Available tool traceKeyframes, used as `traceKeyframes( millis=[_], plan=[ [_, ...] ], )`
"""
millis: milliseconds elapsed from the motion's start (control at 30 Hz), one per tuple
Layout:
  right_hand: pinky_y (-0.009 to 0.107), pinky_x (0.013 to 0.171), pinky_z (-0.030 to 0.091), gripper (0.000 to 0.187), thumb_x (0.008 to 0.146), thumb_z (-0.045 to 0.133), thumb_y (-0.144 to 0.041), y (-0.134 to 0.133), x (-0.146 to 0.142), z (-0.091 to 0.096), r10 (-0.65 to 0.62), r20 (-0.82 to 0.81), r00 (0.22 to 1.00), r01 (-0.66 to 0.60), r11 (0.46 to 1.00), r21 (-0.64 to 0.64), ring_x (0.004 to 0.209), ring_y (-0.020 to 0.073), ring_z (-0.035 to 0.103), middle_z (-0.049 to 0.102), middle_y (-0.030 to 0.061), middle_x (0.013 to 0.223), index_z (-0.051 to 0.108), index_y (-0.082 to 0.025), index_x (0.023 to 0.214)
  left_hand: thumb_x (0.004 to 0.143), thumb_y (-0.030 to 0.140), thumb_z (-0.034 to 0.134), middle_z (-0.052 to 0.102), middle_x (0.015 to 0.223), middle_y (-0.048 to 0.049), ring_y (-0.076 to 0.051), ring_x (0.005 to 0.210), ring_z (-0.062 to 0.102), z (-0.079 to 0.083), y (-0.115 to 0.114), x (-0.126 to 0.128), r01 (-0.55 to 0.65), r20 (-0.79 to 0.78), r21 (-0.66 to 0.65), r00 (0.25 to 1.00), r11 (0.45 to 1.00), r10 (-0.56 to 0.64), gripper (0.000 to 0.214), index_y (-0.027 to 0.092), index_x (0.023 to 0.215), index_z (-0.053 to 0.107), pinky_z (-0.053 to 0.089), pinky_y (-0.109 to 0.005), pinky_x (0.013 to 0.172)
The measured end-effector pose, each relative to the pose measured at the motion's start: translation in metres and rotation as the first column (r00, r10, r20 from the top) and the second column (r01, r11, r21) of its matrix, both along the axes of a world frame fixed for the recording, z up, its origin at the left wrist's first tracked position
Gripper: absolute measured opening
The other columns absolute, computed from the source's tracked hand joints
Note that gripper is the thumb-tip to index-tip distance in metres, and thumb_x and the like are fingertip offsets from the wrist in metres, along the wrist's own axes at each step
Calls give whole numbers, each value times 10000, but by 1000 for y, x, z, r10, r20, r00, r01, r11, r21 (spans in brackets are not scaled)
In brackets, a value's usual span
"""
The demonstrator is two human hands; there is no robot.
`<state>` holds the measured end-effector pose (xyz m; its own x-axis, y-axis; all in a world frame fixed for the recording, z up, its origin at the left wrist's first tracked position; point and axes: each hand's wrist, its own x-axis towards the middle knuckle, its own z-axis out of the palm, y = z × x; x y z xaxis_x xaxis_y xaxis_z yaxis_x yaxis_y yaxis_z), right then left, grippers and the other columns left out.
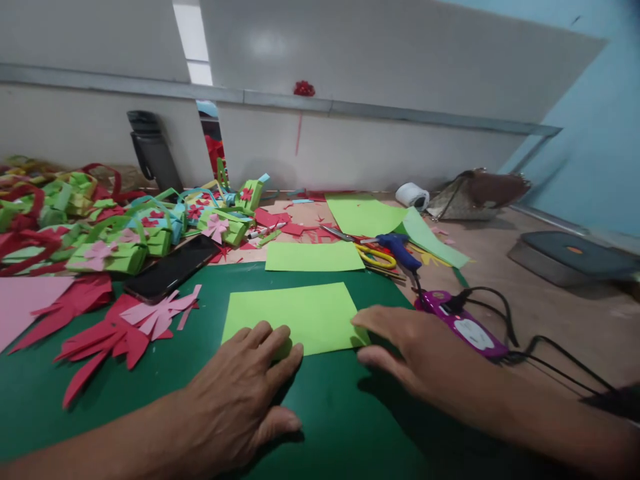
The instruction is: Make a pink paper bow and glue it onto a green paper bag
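A light green sheet of paper (295,313) lies on the green mat (330,407) in front of me. My left hand (240,387) rests on its lower left part, fingertips bent down onto the paper and thumb spread away on the mat. At the right edge of the sheet, my right hand (405,347) touches the paper with its fingers, the thumb held apart below them. Just beyond lies a second light green strip of paper (315,257). Red paper cutouts (107,333) and a pink paper cutout (157,313) are left of my left hand.
Small paper bags (105,250) crowd the left, beside a black phone (173,267) and a dark bottle (155,150). Yellow-handled scissors (375,257), a blue glue gun (399,248) and a purple power strip (465,327) with cables lie right. A brown bag (480,193) stands behind.
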<state>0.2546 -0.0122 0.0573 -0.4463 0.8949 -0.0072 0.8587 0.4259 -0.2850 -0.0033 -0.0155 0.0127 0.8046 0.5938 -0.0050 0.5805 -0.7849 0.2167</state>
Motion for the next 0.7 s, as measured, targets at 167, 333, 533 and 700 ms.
traceKeyframes(
  millis=[167, 333, 533, 700],
  plan=[
    [176, 458, 396, 172, 822, 535, -248, 34, -47, 2, -267, -151, 952, 104, 744, -660, 484, 75, 571, 640, -15, 638, 550, -167, 671, 922, 615, 336, 487, 1188, -134, -310, 939, 447, -5, 1, -3, 13, 24, 4, 1000, 1000, -14, 572, 213, 1314, 443, 423, -519, 786],
    [179, 371, 331, 294, 727, 639, -305, 50, -64, -12, -232, 35, 972, 187, 672, -716, 372, 72, 466, 539, -31, 444, 505, -173, 502, 952, 551, 324, 502, 1128, -118, -293, 906, 446, -3, 0, -2, -5, 53, 8, 999, 1000, 4, 454, 229, 1211, 513, 420, -474, 752],
    [203, 385, 354, 308, 680, 685, -370, 57, -69, -9, -177, 141, 974, 225, 681, -697, 371, 90, 463, 537, -27, 420, 537, -174, 494, 968, 462, 349, 517, 1084, -110, -289, 904, 447, -4, -2, -1, -35, 55, -13, 998, 999, 36, 357, 225, 1141, 553, 412, -471, 750],
    [210, 389, 343, 299, 681, 677, -375, 56, -71, -5, -159, 170, 973, 232, 698, -678, 379, 94, 456, 528, -33, 416, 549, -180, 495, 970, 434, 363, 519, 1077, -95, -288, 896, 445, -6, -2, -2, -33, 73, -26, 997, 999, 34, 307, 240, 1115, 551, 409, -472, 742]
  ],
)
